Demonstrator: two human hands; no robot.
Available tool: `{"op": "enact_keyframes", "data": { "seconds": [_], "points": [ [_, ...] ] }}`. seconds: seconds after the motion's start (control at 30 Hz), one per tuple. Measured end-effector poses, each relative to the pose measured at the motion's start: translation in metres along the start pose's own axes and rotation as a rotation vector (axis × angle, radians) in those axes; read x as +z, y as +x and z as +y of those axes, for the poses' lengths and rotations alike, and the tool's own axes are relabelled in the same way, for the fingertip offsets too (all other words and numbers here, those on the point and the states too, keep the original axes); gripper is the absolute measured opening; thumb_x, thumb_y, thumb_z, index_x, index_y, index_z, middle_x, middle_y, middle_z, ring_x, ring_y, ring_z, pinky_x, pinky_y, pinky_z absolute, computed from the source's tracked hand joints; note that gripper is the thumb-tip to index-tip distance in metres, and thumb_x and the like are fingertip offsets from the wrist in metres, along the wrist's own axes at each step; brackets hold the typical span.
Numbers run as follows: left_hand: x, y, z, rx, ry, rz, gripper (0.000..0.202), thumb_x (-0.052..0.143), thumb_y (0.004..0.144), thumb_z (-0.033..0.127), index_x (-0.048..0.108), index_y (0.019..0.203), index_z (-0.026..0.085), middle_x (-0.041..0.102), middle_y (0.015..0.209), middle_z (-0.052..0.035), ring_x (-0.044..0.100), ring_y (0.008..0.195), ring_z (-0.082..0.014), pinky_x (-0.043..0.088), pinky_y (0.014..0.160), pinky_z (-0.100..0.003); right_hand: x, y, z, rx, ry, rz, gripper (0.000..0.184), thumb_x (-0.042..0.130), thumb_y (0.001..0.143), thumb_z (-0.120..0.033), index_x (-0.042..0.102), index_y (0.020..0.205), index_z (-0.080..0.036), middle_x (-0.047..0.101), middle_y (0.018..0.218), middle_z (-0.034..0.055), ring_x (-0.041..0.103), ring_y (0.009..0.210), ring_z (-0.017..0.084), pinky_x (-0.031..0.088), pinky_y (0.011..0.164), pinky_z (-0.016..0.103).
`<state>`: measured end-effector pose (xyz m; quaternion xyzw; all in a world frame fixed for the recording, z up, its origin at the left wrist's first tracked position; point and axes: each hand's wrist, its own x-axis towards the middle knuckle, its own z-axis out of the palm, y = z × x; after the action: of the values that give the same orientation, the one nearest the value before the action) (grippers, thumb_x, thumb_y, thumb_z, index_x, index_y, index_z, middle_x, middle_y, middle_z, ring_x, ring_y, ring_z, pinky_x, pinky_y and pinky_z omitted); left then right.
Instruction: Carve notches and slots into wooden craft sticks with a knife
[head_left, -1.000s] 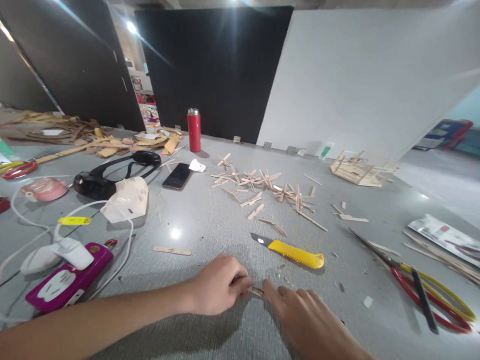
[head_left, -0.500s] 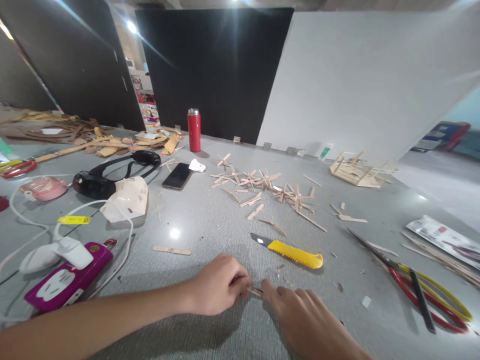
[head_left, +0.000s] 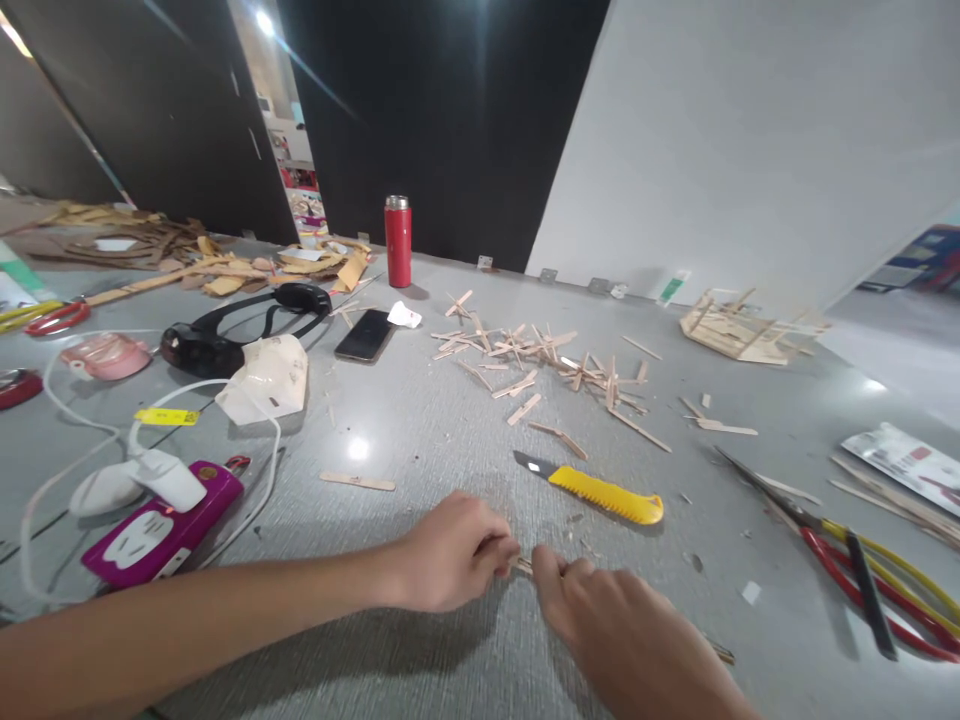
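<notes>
Between my two hands a small wooden stick (head_left: pixel 524 566) shows, mostly hidden by the fingers. My left hand (head_left: pixel 459 555) is closed in a pinch on its left end, the wrist coming in from the left. On the right end, my right hand (head_left: pixel 600 610) is closed as well, thumb and index finger pressed near the table surface. Just beyond them lies a yellow utility knife (head_left: pixel 606 492) with its blade pointing left. A single flat wooden stick (head_left: pixel 357 482) rests to the left, apart from both hands. Part of another small stick (head_left: pixel 720 650) peeks out beside my right wrist.
A loose pile of wooden sticks (head_left: pixel 536 350) spreads across the middle. Large scissors (head_left: pixel 817 525) and a black pen-like piece (head_left: pixel 870 595) lie right. A purple power strip (head_left: pixel 161 530), phone (head_left: pixel 365 335), black headset (head_left: pixel 202 348), red bottle (head_left: pixel 399 243) and wooden frame (head_left: pixel 750 330) stand around.
The view has tilted down and shifted slightly, so things on the table appear a little higher and further right. Both hands keep hold of the wooden stick.
</notes>
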<state>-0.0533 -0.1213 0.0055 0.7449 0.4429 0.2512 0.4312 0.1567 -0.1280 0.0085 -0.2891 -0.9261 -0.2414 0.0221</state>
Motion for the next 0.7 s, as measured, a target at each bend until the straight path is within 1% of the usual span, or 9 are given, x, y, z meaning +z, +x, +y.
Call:
{"op": "enact_keyframes", "data": {
  "seconds": [0.17, 0.33, 0.4, 0.53, 0.6, 0.63, 0.7],
  "points": [
    [-0.001, -0.001, -0.001, -0.008, -0.004, -0.006, 0.036, 0.049, 0.097, 0.014, 0.060, 0.063, 0.015, 0.054, 0.050, 0.0041, 0.050, 0.046, -0.0089, 0.040, 0.060, -0.021, 0.002, 0.000, 0.006, -0.011, 0.044, -0.025, 0.021, 0.056, 0.084, -0.004, 0.054, 0.075, -0.023, 0.054, 0.052, -0.0022, 0.051, 0.041, 0.013, 0.028, 0.045, 0.030],
    [-0.003, -0.002, -0.001, -0.001, -0.013, -0.018, 0.037, 0.049, 0.097, 0.015, 0.057, 0.060, 0.016, 0.053, 0.048, 0.0049, 0.049, 0.044, -0.0082, 0.041, 0.059, -0.021, 0.005, 0.000, 0.010, -0.017, 0.080, -0.037, 0.021, 0.057, 0.086, -0.008, 0.053, 0.072, -0.023, 0.052, 0.050, -0.0031, 0.047, 0.039, 0.012, 0.025, 0.045, 0.030],
    [-0.003, -0.002, 0.000, 0.000, -0.012, -0.019, 0.037, 0.049, 0.097, 0.015, 0.056, 0.060, 0.016, 0.053, 0.047, 0.0049, 0.049, 0.043, -0.0079, 0.041, 0.059, -0.021, 0.005, 0.000, 0.010, -0.009, 0.082, -0.040, 0.021, 0.056, 0.085, -0.007, 0.053, 0.072, -0.023, 0.052, 0.050, -0.0031, 0.047, 0.039, 0.012, 0.026, 0.044, 0.030],
    [-0.003, -0.002, 0.001, 0.012, -0.004, -0.013, 0.041, 0.047, 0.098, 0.017, 0.052, 0.058, 0.016, 0.052, 0.048, 0.0046, 0.049, 0.043, -0.0074, 0.041, 0.058, -0.020, 0.009, -0.001, 0.005, 0.027, 0.067, -0.038, 0.025, 0.053, 0.080, 0.000, 0.054, 0.071, -0.023, 0.052, 0.050, -0.0024, 0.049, 0.039, 0.013, 0.026, 0.043, 0.029],
    [-0.003, -0.005, 0.002, 0.023, 0.007, 0.002, 0.043, 0.043, 0.101, 0.019, 0.050, 0.059, 0.017, 0.052, 0.048, 0.0044, 0.049, 0.044, -0.0077, 0.040, 0.057, -0.021, 0.010, -0.003, 0.004, 0.048, 0.055, -0.028, 0.026, 0.051, 0.078, 0.003, 0.057, 0.075, -0.023, 0.053, 0.051, -0.0018, 0.051, 0.041, 0.014, 0.029, 0.043, 0.029],
    [-0.003, -0.007, 0.003, 0.030, 0.016, 0.015, 0.043, 0.041, 0.103, 0.020, 0.050, 0.060, 0.017, 0.051, 0.049, 0.0043, 0.049, 0.045, -0.0079, 0.039, 0.056, -0.021, 0.009, -0.004, 0.003, 0.055, 0.050, -0.018, 0.028, 0.050, 0.077, 0.004, 0.059, 0.080, -0.023, 0.056, 0.054, -0.0011, 0.053, 0.043, 0.015, 0.032, 0.044, 0.029],
    [-0.001, -0.012, 0.004, 0.040, 0.043, 0.054, 0.043, 0.039, 0.105, 0.025, 0.049, 0.064, 0.018, 0.050, 0.051, 0.0042, 0.047, 0.046, -0.0088, 0.036, 0.053, -0.023, 0.005, -0.007, 0.005, 0.051, 0.040, 0.016, 0.035, 0.047, 0.077, 0.003, 0.063, 0.097, -0.021, 0.066, 0.068, 0.0029, 0.062, 0.054, 0.017, 0.041, 0.050, 0.028]
  ]
}}
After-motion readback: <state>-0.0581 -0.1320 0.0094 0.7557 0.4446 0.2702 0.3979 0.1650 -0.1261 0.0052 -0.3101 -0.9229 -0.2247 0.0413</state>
